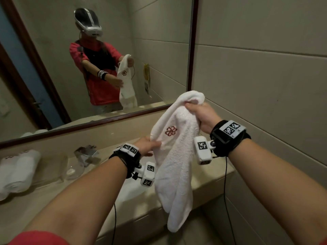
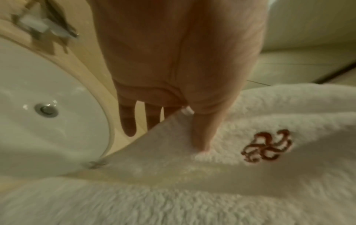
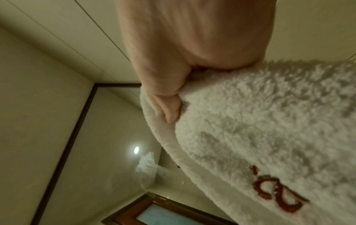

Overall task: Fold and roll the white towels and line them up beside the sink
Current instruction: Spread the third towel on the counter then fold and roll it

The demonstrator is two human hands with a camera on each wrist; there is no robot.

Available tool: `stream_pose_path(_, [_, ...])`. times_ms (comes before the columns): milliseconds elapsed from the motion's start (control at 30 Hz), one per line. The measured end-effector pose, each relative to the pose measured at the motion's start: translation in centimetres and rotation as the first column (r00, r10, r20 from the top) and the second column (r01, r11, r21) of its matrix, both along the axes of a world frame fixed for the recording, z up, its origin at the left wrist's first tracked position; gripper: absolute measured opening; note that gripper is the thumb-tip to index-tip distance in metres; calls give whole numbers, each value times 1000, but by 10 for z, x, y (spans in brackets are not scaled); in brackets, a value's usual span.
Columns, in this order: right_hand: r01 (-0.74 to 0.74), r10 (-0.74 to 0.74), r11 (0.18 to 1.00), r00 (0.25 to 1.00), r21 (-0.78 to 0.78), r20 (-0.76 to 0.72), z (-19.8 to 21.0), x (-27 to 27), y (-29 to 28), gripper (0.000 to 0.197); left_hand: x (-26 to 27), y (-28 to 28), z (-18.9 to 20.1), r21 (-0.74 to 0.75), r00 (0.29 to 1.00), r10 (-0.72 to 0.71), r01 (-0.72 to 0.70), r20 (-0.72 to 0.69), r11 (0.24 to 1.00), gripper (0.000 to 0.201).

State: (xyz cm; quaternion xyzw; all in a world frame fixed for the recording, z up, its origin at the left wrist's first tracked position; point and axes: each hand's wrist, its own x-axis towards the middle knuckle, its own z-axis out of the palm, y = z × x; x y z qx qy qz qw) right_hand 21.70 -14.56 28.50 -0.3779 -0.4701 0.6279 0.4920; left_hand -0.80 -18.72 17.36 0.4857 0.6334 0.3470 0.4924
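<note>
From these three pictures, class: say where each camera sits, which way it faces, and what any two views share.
Head: on the head, looking forward and down at the white towel, mirror and counter; both forearms and hands show.
Left wrist: along the left hand, down at the sink.
Right wrist: along the right hand, up at the wall.
All three share the towel's red emblem.

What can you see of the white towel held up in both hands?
The white towel is thick terry with a dark red embroidered flower emblem. It hangs unfolded and bunched over the counter edge. The right hand grips its gathered top; the left hand pinches a side edge lower down.
</note>
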Motion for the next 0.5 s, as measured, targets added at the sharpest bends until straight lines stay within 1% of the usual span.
stream_pose_path(67, [56,-56,998,998,-2,-28,3,10,3,22,-3,4,9,45,983,135,-142,124,989,25])
stream_pose_path(133, [96,-96,995,995,-10,-23,4,21,6,22,-7,12,23,110,959,224,-245,173,963,26])
stream_pose_path(233, [126,-126,991,992,-34,21,-1,37,10,26,-5,17,56,176,939,245,-290,241,941,19])
stream_pose_path(333, [159,-152,985,983,-61,100,-6,48,10,28,8,12,92,234,945,178,-245,276,941,19])
stream_pose_path(367, [160,-151,985,981,-67,125,-5,52,8,29,12,10,102,264,957,148,-214,251,941,20])
stream_pose_path(433, [152,-138,985,979,-86,152,-4,59,6,31,20,9,116,322,984,84,-130,154,938,22])
stream_pose_path(500, [153,-138,985,977,-84,164,1,68,3,27,27,7,128,352,998,40,-58,57,934,24])
